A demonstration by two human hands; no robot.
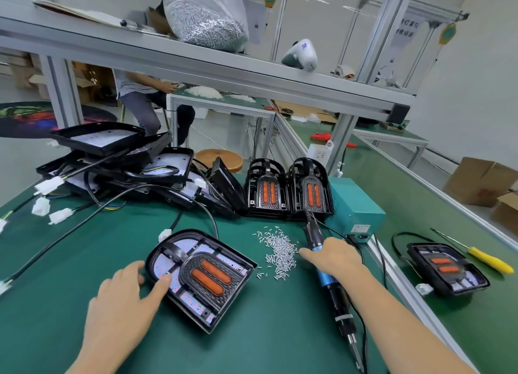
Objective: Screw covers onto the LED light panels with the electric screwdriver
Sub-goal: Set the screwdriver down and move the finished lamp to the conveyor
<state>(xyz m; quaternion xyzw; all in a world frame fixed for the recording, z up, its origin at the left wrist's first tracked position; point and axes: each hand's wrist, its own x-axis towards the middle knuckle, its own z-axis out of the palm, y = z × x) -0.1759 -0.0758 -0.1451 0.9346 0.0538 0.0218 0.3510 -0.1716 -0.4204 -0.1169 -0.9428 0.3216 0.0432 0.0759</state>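
Light panel: The LED light panel [200, 278] lies flat on the green table [84, 247], near the person and a bit left of the middle. Its black cover [213, 272] with two orange strips sits on top of it.
Left hand: The left hand [126, 292] rests on the near left edge of the panel. Its fingers are spread apart and fairly straight, and the thumb presses on the cover.
Right hand: The right hand [332, 257] lies over the electric screwdriver [328, 264], which rests on the table to the right. The fingers reach toward the screw pile, but it is hard to tell if they pinch a screw yet.
Screws: A heap of small silver screws [277, 251] lies between the panel and the screwdriver.
Step now: It looks like picking up one screw.
How to do it well: Take just one screw. Keep the left hand pushing down so the cover does not slide. Stand the screw straight in its hole, then hold the screwdriver straight up over it.
Other things: More panels [117, 160] are piled far left, and one done panel [448, 267] lies far right.
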